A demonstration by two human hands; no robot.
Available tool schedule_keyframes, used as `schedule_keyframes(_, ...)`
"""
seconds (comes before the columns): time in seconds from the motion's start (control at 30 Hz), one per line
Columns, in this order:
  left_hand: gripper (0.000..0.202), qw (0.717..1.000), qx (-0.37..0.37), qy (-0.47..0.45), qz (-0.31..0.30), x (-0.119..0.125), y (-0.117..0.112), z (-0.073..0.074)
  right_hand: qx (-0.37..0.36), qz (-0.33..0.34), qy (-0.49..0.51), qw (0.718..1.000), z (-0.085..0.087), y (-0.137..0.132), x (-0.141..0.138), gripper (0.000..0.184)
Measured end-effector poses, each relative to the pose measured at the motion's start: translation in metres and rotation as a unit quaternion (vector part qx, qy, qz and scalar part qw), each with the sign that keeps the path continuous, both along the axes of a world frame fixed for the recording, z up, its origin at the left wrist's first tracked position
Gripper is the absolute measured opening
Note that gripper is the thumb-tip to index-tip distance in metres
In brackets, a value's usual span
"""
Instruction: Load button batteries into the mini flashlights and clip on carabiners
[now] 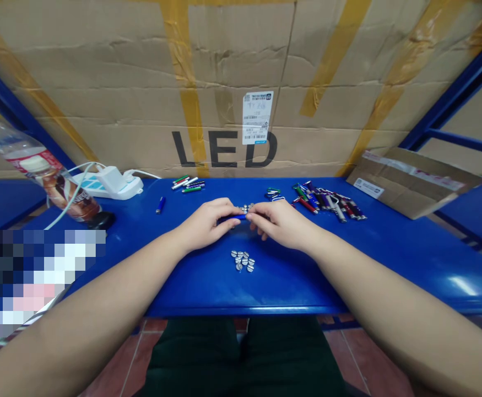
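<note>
My left hand (pixel 206 223) and my right hand (pixel 280 221) meet at the middle of the blue table (pixel 389 259), fingers pinched on a small blue pen-shaped light (pixel 237 217) held between them. Just behind the fingertips lies a small heap of silver button cells (pixel 247 208). A second cluster of button cells (pixel 243 260) lies on the table just in front of my hands. A single blue light (pixel 160 204) rests apart to the left.
A pile of coloured small lights (pixel 331 202) lies at the right, a few more (pixel 188 184) at the back left. A white power strip (pixel 108 184) and a tilted drink bottle (pixel 46 173) sit at the left. A flat carton (pixel 410 182) lies at the right; a large LED box (pixel 224 82) stands behind.
</note>
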State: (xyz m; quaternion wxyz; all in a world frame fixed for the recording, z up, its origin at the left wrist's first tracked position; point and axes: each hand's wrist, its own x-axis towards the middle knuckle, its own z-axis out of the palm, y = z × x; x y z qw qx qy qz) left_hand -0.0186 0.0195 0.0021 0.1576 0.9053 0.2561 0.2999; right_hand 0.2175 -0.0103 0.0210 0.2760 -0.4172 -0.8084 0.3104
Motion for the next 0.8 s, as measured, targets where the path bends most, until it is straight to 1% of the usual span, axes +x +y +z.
schedule_keyframes(0.07,0.025,1.0,0.012,-0.013,-0.013,0.0002,-0.0001,0.0002,-0.063,-0.006,0.045,0.997,0.0015,0.0006,-0.0005,0.032)
schedule_keyframes(0.1,0.024,0.999,0.022,-0.02,-0.02,0.0004,-0.0003,0.0006,-0.114,-0.01,0.075,0.991,0.0018,0.001,-0.0009,0.033)
schedule_keyframes(0.13,0.023,0.999,0.036,-0.027,-0.027,0.0006,-0.0004,0.001,-0.176,-0.012,0.106,0.979,0.0018,0.0014,-0.0012,0.033)
schedule_keyframes(0.2,0.021,0.997,0.066,-0.037,-0.031,0.001,-0.0007,0.0018,-0.299,-0.007,0.155,0.942,0.0009,0.0024,-0.0014,0.034)
schedule_keyframes(0.27,0.019,0.995,0.084,-0.037,-0.031,0.0015,-0.001,0.0023,-0.378,0.002,0.192,0.906,-0.0004,0.0033,-0.0009,0.034)
schedule_keyframes(0.33,0.019,0.995,0.092,-0.034,-0.031,0.0016,-0.0012,0.0024,-0.412,0.01,0.227,0.883,-0.0017,0.004,-0.0006,0.032)
schedule_keyframes(0.4,0.02,0.994,0.096,-0.032,-0.029,0.0013,-0.0016,0.0023,-0.424,0.013,0.26,0.867,-0.0029,0.0043,-0.0013,0.028)
schedule_keyframes(0.47,0.02,0.994,0.1,-0.03,-0.021,0.0008,-0.0023,0.0023,-0.428,0.019,0.277,0.86,-0.004,0.0039,-0.003,0.025)
schedule_keyframes(0.5,0.02,0.995,0.1,-0.028,-0.015,0.0006,-0.0028,0.0024,-0.424,0.026,0.277,0.862,-0.0045,0.0035,-0.004,0.025)
schedule_keyframes(0.53,0.021,0.995,0.097,-0.024,-0.009,0.0003,-0.0034,0.0027,-0.41,0.035,0.27,0.871,-0.0051,0.0029,-0.0048,0.024)
schedule_keyframes(0.57,0.023,0.995,0.093,-0.02,-0.004,0.0002,-0.0041,0.0031,-0.384,0.045,0.252,0.887,-0.0056,0.0024,-0.0053,0.024)
schedule_keyframes(0.6,0.025,0.996,0.086,-0.015,0.001,0.0002,-0.0047,0.0036,-0.341,0.054,0.223,0.912,-0.006,0.0018,-0.0054,0.025)
schedule_keyframes(0.63,0.026,0.997,0.078,-0.012,0.005,0.0003,-0.0054,0.0041,-0.278,0.06,0.184,0.941,-0.0062,0.0014,-0.0049,0.026)
schedule_keyframes(0.67,0.026,0.997,0.069,-0.013,0.008,0.0005,-0.0059,0.0046,-0.195,0.064,0.14,0.969,-0.0061,0.0012,-0.004,0.026)
schedule_keyframes(0.7,0.027,0.998,0.059,-0.017,0.01,0.0009,-0.0064,0.0051,-0.1,0.066,0.093,0.988,-0.0056,0.0012,-0.0025,0.025)
schedule_keyframes(0.73,0.027,0.999,0.046,-0.022,0.011,0.0014,-0.0067,0.0055,-0.005,0.07,0.05,0.996,-0.0048,0.0013,-0.0007,0.024)
schedule_keyframes(0.77,0.028,0.999,0.029,-0.027,0.011,0.0021,-0.0071,0.0058,0.078,0.077,0.013,0.994,-0.0037,0.0015,0.0012,0.023)
schedule_keyframes(0.8,0.028,0.999,0.009,-0.03,0.01,0.0028,-0.0073,0.0061,0.143,0.086,-0.014,0.986,-0.0026,0.0017,0.0032,0.022)
